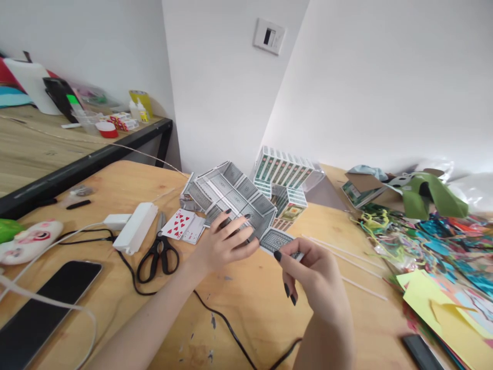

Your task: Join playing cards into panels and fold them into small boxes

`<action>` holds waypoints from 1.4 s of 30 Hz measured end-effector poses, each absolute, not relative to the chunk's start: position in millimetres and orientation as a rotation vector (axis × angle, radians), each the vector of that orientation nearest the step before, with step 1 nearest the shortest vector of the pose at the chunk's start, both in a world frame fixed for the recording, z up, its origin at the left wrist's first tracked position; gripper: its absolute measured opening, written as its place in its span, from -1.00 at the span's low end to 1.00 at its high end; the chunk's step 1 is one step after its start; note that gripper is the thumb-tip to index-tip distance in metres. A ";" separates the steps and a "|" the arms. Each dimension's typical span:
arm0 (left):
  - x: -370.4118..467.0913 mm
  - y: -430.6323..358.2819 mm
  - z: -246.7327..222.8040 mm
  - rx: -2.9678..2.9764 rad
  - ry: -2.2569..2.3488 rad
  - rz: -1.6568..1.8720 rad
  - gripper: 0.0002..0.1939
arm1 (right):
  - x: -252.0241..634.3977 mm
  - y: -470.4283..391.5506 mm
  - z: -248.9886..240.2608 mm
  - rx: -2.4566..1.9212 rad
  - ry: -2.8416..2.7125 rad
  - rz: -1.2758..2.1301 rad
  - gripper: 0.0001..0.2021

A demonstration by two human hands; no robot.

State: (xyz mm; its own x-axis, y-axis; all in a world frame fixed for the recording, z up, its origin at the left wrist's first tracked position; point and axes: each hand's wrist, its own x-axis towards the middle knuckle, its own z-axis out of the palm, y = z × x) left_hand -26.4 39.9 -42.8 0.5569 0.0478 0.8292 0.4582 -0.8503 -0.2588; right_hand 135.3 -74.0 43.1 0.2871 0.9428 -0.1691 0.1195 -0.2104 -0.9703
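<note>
In the head view, a tray-like box built of playing cards (227,192), grey-patterned backs showing inside, stands tilted on the table. My left hand (231,239) lies over its near wall, fingers wrapped across the edge. Pinched between the thumb and fingers of my right hand (308,267) is a single playing card (278,239), back side up, its far end close to the box's right corner; whether they touch I cannot tell. Left of the box lie loose playing cards (180,224), an eight of hearts on top. Black-handled scissors (158,254) rest beside them.
Behind the box stand stacked green card packs (285,167). A white adapter (135,228), cables and a phone (50,308) occupy the left. Thin white sticks (356,262) lie right of my right hand, before coloured scraps (431,231) and yellow paper (442,313).
</note>
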 end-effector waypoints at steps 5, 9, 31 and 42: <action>-28.6 39.3 -39.7 -2.272 -0.447 -1.242 -0.73 | 141.2 -74.1 41.8 -1.510 -0.977 1.160 -0.80; -28.7 38.3 -38.6 -2.277 -0.480 -1.243 -0.73 | 142.4 -72.2 37.3 -1.401 -1.024 1.184 -0.77; -36.1 40.5 -30.4 -2.229 -0.478 -1.265 -0.75 | 130.8 -59.2 21.7 -1.393 -1.460 0.255 -0.52; -30.5 35.5 -34.2 -2.261 -0.425 -1.395 -0.83 | 132.7 -63.3 20.5 -1.308 -1.459 0.304 -0.38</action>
